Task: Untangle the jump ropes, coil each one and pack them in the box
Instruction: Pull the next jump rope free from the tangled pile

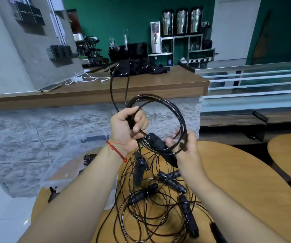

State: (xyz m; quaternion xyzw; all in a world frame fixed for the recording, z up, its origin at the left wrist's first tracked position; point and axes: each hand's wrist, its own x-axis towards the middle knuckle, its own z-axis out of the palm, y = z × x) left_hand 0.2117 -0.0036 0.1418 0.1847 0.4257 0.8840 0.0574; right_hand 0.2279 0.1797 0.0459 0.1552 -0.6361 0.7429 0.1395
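Note:
I hold a black jump rope up over the round wooden table (237,181). My left hand (127,127) grips the gathered strands of its coil (174,109), and a loose loop of the cord rises above my fist. My right hand (185,144) pinches the coil's lower side, with the rope's black handle (158,142) between my hands. Below, a tangled heap of black ropes (150,204) with several handles lies on the table. The clear plastic box (74,158) stands left of the table, behind my left forearm.
A wooden counter (158,85) on a rough stone wall runs across in front, with black clothing and a white charger cable on it. A second round table (290,155) is at the right. A glass display case stands at the far right.

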